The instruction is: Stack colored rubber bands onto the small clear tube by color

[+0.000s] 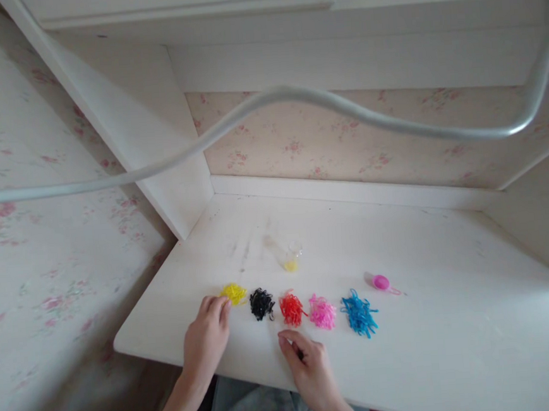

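Note:
Five small piles of rubber bands lie in a row on a white desk [456, 343]: yellow [234, 293], black [262, 304], red [291, 309], pink [321, 312] and blue [360, 313]. My left hand [206, 341] rests on the desk with its fingertips at the yellow pile. My right hand [309, 367] lies near the front edge, below the red pile, fingers curled; something small and dark shows at its fingers, too small to name.
A clear little bag [285, 255] with yellow bits lies behind the piles. A pink-capped small thing [381, 282] sits right of the blue pile. A white cable [294, 96] hangs across the view. Floral wall to the left, shelf side panel [156, 145] behind.

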`<state>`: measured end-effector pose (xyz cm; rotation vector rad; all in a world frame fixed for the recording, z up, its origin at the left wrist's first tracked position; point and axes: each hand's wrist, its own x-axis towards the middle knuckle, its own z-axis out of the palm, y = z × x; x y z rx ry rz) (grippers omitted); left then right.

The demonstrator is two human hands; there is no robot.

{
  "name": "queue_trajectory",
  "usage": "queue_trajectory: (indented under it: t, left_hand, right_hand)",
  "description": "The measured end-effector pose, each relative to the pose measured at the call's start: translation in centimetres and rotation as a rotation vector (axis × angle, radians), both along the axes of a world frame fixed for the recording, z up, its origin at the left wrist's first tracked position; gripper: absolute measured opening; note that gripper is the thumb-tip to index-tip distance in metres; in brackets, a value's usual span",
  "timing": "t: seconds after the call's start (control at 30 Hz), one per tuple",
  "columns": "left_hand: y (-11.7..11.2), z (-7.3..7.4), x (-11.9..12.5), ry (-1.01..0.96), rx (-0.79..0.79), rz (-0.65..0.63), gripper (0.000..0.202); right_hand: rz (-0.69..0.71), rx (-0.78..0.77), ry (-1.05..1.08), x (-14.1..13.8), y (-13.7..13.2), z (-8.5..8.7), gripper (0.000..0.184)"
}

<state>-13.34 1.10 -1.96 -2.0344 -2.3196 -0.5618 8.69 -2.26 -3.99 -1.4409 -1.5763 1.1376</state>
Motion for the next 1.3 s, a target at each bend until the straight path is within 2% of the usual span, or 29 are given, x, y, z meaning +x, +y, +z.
queue_trajectory:
  t: [0.1, 0.17, 0.3, 0.43, 0.53, 0.67, 0.87, 1.07, 1.3]
  left_hand:
    - [0.8, 1.6, 0.2, -0.118, 0.069, -0.053, 0.027]
    - [1.8, 3.2, 0.8, -0.233, 0.081, -0.154, 0.029]
    - [4.4, 6.8, 3.2, -0.437, -0.003, -0.346, 0.031]
    - [7.1, 9.8, 6.2, -0.538, -0.099, -0.363, 0.032]
    - [9.0, 11.1, 7.9, -0.596, -0.182, -0.407, 0.036]
    - [10.9, 11.7, 9.0, -0.588, -0.194, -0.504, 0.036]
    - [12.5, 11.1, 9.3, -0.448, -0.071, -0.567, 0.027]
    - [12.8, 10.8, 9.7, -0.271, 0.008, -0.598, 0.026]
    - [12.5, 10.7, 10.6, -0.153, -0.013, -0.561, 0.026]
  right_hand:
    - [-0.002, -0.002, 0.023, 0.1, -0.2, 0.1, 0.036]
    - [-0.005, -0.003, 0.034, 0.2, -0.2, 0.2, 0.035]
    - [-0.004, 0.026, 0.044, 0.4, -0.1, 0.4, 0.034]
    - [-0.001, 0.036, 0.055, 0.7, -0.1, 0.6, 0.035]
    - [-0.003, 0.031, 0.057, 0.9, -0.3, 0.7, 0.037]
    - [-0.016, 0.035, 0.064, 1.1, -0.5, 0.8, 0.037]
    - [-0.009, 0.032, 0.073, 1.2, -0.7, 0.7, 0.037]
    - [-0.017, 0.049, 0.085, 1.3, -0.7, 0.8, 0.036]
    - [-0.015, 0.051, 0.091, 1.5, -0.8, 1.2, 0.037]
